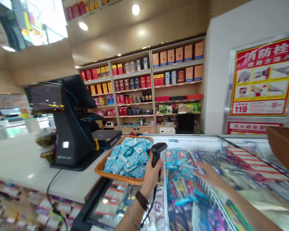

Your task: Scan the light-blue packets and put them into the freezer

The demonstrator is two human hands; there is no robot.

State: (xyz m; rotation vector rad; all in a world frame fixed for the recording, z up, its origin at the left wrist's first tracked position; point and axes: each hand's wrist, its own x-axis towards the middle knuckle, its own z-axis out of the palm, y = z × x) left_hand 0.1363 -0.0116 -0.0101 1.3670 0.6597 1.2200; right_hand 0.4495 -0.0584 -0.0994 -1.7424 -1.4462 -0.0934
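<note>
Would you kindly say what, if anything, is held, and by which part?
The left hand holds the scanner by its handle; whether the right hand grips a blue packet cannot be told.

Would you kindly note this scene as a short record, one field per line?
Left hand: holds a black barcode scanner
Left wrist: dark bracelet
Right hand: at a blue packet; contact unclear
Wicker basket: heaped with blue packets
Left of basket: black point-of-sale terminal on a white counter
Below hands: glass-topped display freezer, packaged goods inside
Background: shelving with boxes and bottles
</note>
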